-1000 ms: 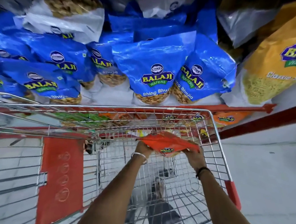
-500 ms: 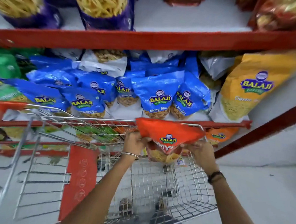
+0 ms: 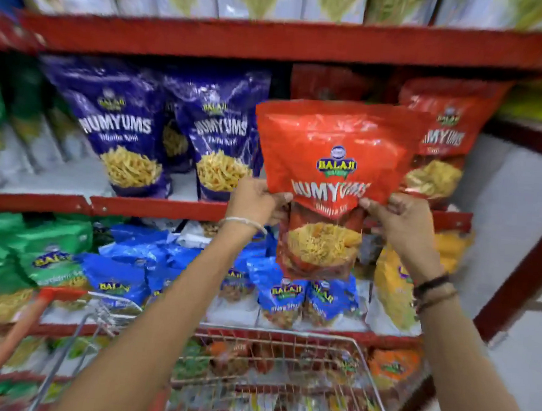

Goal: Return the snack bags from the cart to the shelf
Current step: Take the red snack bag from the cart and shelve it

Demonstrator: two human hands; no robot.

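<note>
An orange-red Balaji Numyums snack bag point(image 3: 331, 151) is held upright in front of the middle shelf point(image 3: 154, 208). My left hand point(image 3: 257, 201) grips its left side and my right hand point(image 3: 397, 220) grips its right side, both at mid height. Behind it on the shelf stands a matching orange-red bag point(image 3: 444, 143), partly hidden by the held one. The wire cart point(image 3: 283, 382) is below, between my forearms, with its rim near the lower shelf.
Purple Numyums bags point(image 3: 124, 124) stand on the same shelf to the left. Blue bags point(image 3: 285, 296) and green bags point(image 3: 48, 254) fill the shelf beneath. A red upright post point(image 3: 521, 271) and grey floor point(image 3: 502, 221) lie to the right. The cart's red handle point(image 3: 6, 347) is at lower left.
Both hands have lifted the orange-red bag out of the cart and raised it from cart-rim height to the middle shelf. My view has tilted upward.
</note>
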